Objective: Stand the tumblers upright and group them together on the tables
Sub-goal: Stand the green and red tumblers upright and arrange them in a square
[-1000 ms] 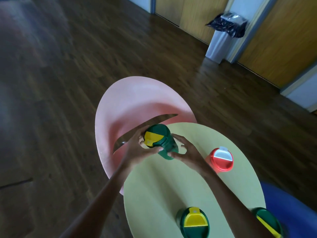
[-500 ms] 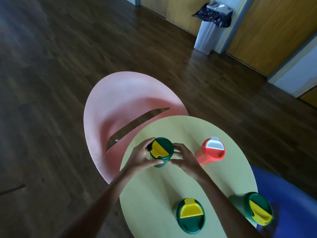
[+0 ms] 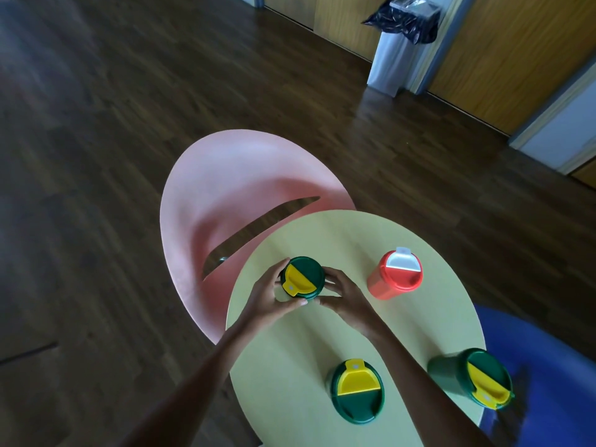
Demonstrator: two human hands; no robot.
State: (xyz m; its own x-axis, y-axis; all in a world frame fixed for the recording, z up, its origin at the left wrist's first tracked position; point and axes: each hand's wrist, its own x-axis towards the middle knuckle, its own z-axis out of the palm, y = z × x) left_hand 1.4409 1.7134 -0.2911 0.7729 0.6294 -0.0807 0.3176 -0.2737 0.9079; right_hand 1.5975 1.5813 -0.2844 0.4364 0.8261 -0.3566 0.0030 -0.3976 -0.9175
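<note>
A green tumbler with a yellow flip lid (image 3: 302, 278) stands upright near the left edge of the round yellow table (image 3: 329, 240). My left hand (image 3: 269, 296) wraps its left side and my right hand (image 3: 343, 293) cups its right side. A red tumbler with a white lid tab (image 3: 395, 275) stands upright to the right. Two more green tumblers stand nearer me, one at the front middle (image 3: 356, 395) and one at the table's right edge (image 3: 474, 379).
A pink chair (image 3: 225, 188) is tucked under the table's far left side. A blue chair (image 3: 548, 366) sits at the right. A silver bin with a black bag (image 3: 400, 43) stands by wooden doors across the dark wood floor.
The green tumbler went from tilted in my hands above the table to upright on its surface. Both hands stayed around it. The view shifted, bringing the right-edge tumbler fully into sight.
</note>
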